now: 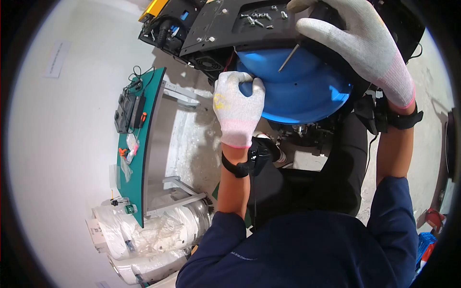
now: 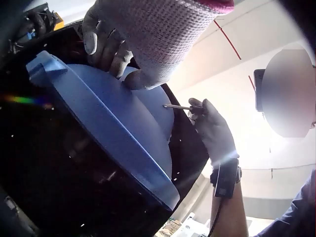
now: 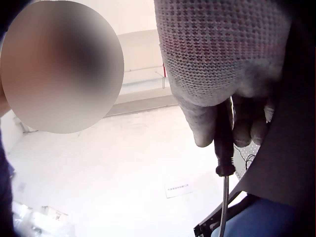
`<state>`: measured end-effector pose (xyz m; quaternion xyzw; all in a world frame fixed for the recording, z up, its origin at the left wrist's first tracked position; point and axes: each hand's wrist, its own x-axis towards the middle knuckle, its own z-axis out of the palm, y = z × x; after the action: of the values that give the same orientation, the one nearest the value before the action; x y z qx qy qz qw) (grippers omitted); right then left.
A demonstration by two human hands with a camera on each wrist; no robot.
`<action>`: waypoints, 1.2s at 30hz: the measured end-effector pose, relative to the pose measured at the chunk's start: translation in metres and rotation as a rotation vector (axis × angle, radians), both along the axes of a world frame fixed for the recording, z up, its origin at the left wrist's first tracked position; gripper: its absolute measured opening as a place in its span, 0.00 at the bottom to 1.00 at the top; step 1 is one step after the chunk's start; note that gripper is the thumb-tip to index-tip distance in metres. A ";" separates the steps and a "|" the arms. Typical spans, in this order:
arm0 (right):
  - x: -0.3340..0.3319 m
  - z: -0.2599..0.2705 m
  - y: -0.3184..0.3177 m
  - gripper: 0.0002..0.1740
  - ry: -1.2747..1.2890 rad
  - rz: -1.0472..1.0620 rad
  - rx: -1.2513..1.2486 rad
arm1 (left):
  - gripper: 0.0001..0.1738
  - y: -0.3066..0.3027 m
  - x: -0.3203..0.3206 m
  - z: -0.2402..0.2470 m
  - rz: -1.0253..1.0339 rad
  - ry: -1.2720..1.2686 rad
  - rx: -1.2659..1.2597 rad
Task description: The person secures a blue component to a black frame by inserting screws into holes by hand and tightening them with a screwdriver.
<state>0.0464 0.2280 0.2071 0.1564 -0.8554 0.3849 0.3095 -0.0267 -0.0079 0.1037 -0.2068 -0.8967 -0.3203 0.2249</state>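
A blue curved plastic cover (image 1: 307,98) sits at the front of a black machine housing (image 1: 216,29). My gloved left hand (image 1: 239,103) is at the cover's left side, thumb and fingers bent around its edge. In the left wrist view, the fingertips (image 2: 118,66) lie against the top of the blue surface. My gloved right hand (image 1: 357,41) grips a screwdriver (image 3: 225,143) by its dark handle, above the cover's right part. The thin metal shaft (image 1: 289,57) slants down over the blue surface in the head view.
Several loose bolts (image 1: 259,19) lie in a recess on top of the housing. To the left stands a green-topped table (image 1: 137,158) with a dark tool case (image 1: 126,113). Plastic-wrapped white items (image 1: 158,230) are below it. A wall (image 1: 62,144) runs along the left.
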 end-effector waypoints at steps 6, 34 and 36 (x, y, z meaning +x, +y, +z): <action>0.019 0.013 -0.020 0.14 -0.037 -0.150 0.077 | 0.06 -0.002 -0.002 -0.005 -0.027 0.046 0.003; 0.007 -0.001 0.001 0.14 0.147 0.037 0.020 | 0.13 0.034 0.025 -0.031 -0.308 0.341 0.233; -0.005 -0.010 0.000 0.14 -0.023 0.068 -0.174 | 0.13 0.032 0.025 -0.028 -0.290 0.302 0.222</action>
<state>0.0415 0.2275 0.1973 0.1534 -0.8165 0.4697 0.2987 -0.0019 0.0242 0.0752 -0.3531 -0.7731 -0.4113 0.3293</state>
